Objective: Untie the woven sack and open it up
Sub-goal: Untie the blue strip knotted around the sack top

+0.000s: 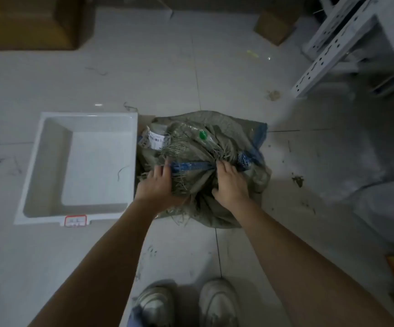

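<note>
A grey-green woven sack (217, 138) with blue stripes and frayed threads lies bunched on the tiled floor. A green round cap (203, 135) and a white barcode label (153, 139) show at its top. My left hand (157, 182) grips the sack's gathered cloth on the left. My right hand (230, 182) clutches the gathered cloth on the right. A blue band (191, 165) is stretched between the two hands. What is inside the sack is hidden.
A white plastic tray (37, 171) with a red-bordered label sits on the floor just left of the sack. White perforated metal shelving (333, 48) stands at the upper right. Cardboard boxes (274, 27) lie at the back. My two shoes (217, 300) are at the bottom.
</note>
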Available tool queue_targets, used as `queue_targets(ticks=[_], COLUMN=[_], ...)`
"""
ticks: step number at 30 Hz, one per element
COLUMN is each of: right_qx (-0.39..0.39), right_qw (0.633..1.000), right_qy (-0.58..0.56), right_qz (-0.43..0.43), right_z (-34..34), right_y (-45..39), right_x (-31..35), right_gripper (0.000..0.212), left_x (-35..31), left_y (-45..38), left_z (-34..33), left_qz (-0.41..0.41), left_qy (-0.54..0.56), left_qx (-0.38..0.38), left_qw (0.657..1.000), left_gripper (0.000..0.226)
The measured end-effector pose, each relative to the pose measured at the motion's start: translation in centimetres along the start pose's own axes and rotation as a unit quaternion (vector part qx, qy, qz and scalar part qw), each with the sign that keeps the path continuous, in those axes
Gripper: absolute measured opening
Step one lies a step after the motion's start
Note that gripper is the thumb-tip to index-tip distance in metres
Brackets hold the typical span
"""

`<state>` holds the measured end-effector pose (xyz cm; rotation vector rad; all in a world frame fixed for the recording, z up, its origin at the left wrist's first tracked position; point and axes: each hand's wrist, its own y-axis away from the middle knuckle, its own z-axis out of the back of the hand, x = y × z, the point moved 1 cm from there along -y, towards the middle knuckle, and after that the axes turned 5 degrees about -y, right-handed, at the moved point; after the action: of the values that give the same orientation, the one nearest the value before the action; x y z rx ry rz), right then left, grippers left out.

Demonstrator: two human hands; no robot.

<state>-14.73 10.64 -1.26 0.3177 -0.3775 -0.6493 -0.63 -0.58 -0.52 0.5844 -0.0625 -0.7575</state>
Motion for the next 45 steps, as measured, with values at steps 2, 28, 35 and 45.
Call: queue_targets(ticks=[2,28,35,45], right_qx=[0.004,-0.053,-0.082,-0.086], right_qw=[1.000,0.853,0.819,0.807], right_qy=[0.001,-0.506,-0.562,-0.584], right_qz=[0.016,-0.116,-0.079,-0.004], right_z=[-0.3,11.5,15.5,17.7], right_y=[-1.0,5.9,8.8,11.5], right_x=[-0.2,0.7,2.3,4.2], right_gripper=[0.091,0.036,0.037,0.010], left_x=[-0.5,-2.4,-5.4,-7.4], left_y=[-1.2,5.6,10.5,12.8], left_z=[-0.4,8.9,12.3,13.8], left_qz=[-0.001,0.050,-0.070,-0.222], left_qy=[-0.013,0.538,0.327,0.382], left_qx=[-0.009,-0.126,0.071,-0.078], left_qw=[1.000,0.832,0.940,0.894], left_gripper=[0.115,0.054,0.029,0.050])
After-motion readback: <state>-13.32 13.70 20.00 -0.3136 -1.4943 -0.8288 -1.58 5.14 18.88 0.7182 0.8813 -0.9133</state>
